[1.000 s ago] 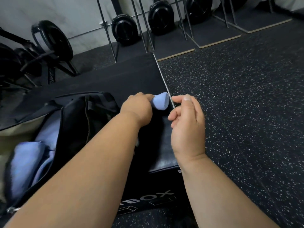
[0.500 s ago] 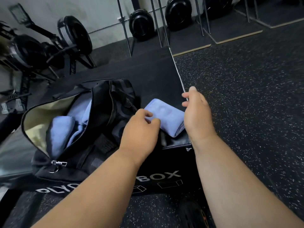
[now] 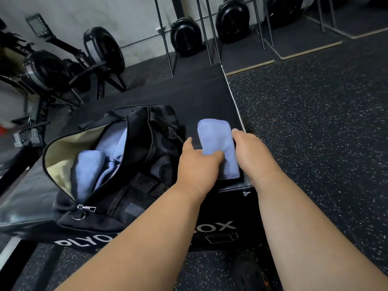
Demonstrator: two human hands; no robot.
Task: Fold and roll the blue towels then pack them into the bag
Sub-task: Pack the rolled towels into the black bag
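Looking down from head height, a black plyo box [image 3: 228, 232] stands on speckled gym flooring [image 3: 315, 133], with rowing machines [image 3: 63, 66] against the far wall. On the box top, to the left, sits a black duffel bag [image 3: 130, 175] with its zip open and mouth gaping; rolled blue towels [image 3: 88, 173] already lie inside against a pale lining. To the right of the bag, near the box's right edge, lies one more rolled blue towel [image 3: 216, 141], its long axis running away from the person, near end toward them. Both hands flank it. The left hand [image 3: 197, 164] rests on the roll's near left side, fingers curled over the cloth and gripping it. The right hand [image 3: 254, 152] lies against the roll's right side; its fingers tuck out of sight, so whether it grips or only steadies the towel cannot be told. The bag's opening lies to the left of the roll, on the left hand's side, so the packing move would probably carry the towel leftward, past the bag's raised flap, into the free space beside the other rolls.
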